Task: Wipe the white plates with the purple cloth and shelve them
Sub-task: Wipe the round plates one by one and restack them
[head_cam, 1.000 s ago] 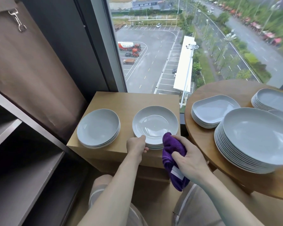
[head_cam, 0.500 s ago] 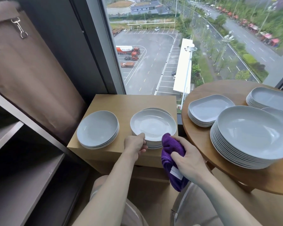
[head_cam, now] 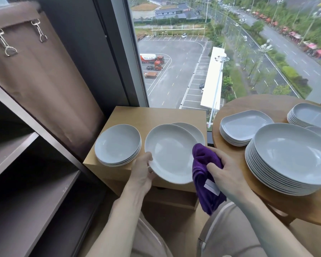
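Evidently early on, the left hand (head_cam: 143,175) is gripping one white plate (head_cam: 171,154) by its rim above the tabletop (head_cam: 156,115); the right hand (head_cam: 223,175) is clutching the purple cloth (head_cam: 202,164) at its edge. The shelves (head_cam: 26,182) are showing no plates, and many stacks seem to be waiting.

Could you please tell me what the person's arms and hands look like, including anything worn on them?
Both forearms are bare up to the frame's edge, with no sleeves showing. The left hand and right hand wear no gloves, and no rings, watch or bracelets can be seen. Light trousers cover the knees below.
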`<state>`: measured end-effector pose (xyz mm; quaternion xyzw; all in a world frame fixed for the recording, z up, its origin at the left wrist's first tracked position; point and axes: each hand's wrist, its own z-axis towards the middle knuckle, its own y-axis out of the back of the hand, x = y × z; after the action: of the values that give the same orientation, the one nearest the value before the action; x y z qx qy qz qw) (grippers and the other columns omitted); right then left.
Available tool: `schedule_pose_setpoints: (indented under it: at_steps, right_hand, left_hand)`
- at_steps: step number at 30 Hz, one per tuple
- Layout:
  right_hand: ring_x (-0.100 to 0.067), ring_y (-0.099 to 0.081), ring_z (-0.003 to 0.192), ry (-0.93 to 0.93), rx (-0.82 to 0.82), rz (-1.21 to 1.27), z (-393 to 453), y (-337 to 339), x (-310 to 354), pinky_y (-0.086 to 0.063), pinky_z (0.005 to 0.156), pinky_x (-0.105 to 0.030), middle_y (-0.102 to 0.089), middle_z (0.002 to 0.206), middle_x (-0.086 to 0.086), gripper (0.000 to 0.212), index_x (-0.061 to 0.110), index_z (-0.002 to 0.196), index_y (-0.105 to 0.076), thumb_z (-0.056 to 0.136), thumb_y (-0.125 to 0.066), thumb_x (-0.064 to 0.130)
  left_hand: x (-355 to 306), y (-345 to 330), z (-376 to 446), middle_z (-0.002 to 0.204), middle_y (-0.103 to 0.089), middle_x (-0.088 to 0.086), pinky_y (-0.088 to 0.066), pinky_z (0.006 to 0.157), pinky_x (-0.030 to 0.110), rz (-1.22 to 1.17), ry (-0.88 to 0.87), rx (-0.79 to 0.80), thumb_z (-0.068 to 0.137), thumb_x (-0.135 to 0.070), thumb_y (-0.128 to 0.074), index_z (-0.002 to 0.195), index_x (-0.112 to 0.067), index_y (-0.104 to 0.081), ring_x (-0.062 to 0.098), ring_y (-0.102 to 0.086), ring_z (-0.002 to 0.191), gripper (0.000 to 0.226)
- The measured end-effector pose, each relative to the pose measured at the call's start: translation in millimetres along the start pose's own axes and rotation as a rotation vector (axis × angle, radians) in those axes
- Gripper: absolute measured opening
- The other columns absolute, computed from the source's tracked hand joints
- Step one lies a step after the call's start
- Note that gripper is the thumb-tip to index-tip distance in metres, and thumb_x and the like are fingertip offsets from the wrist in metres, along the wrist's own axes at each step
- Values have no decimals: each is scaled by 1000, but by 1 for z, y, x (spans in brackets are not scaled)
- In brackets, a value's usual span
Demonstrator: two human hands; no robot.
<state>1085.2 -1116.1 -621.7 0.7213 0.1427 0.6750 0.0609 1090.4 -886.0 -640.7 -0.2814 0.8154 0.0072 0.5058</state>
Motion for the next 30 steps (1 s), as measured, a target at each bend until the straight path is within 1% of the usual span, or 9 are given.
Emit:
schedule_pose_setpoints:
  at_steps: [6,9,11,13,18,21,23,26,30]
  right_hand:
    - [-10,-69,91,3,53,-32,10,-16,10,-57,87,-39,-73,97,12,28,39,116,-65,93,-66,23]
    - [-6,-64,99,39,134,-110,8,-34,22,-51,80,-24,-67,107,16,27,35,125,-61,98,-64,36]
    - [-8,-55,119,80,274,-225,7,-47,26,-46,97,-24,-60,128,19,32,32,137,-59,105,-52,35]
    - [-10,-32,141,116,424,-416,8,-58,23,-23,118,-32,-41,155,21,42,39,148,-51,108,-41,34]
    - [-19,-7,156,139,518,-691,6,-71,11,-8,126,-48,-17,167,24,58,56,153,-29,102,-46,36]
    - [-22,-6,156,220,466,-795,0,-85,5,-8,127,-43,-10,170,17,59,51,159,-15,102,-33,49]
    - [-20,-6,156,233,444,-777,0,-93,2,-9,127,-41,-6,171,15,59,48,160,-12,105,-30,50]
    - [-17,-10,155,275,426,-703,1,-104,4,-13,126,-41,-10,170,16,57,46,160,-21,104,-34,52]
    - [-17,-24,149,365,541,-693,-6,-113,12,-22,122,-42,-21,168,17,61,45,156,-33,96,-44,48]
  left_hand:
    - [7,16,-26,109,-76,20,-54,90,49,-221,88,181,90,-20,-40,105,-12,-77,38,-73,92,40]
    - [14,22,-30,119,-73,22,-50,99,51,-241,126,188,89,-25,-45,118,-10,-74,41,-68,104,43]
    - [20,26,-31,119,-73,21,-51,97,49,-281,123,197,93,-22,-43,113,-12,-78,39,-68,104,41]
    - [23,30,-32,119,-72,21,-51,94,47,-314,127,196,94,-21,-42,117,-13,-76,38,-67,104,42]
    - [29,47,-32,133,-65,27,-46,102,52,-336,154,172,94,-22,-41,130,-7,-69,42,-62,114,49]
    - [31,49,-33,126,-71,24,-50,100,49,-332,142,195,99,-26,-41,118,-9,-78,38,-70,107,44]
    - [31,47,-33,128,-70,21,-50,104,49,-323,146,208,106,-34,-40,126,-10,-74,35,-71,113,46]
    - [33,43,-34,138,-65,20,-44,113,50,-345,175,230,109,-49,-35,140,-12,-63,35,-63,129,56]
    - [34,44,-32,137,-65,22,-45,114,54,-419,182,172,103,-60,-44,134,-7,-67,40,-63,127,65]
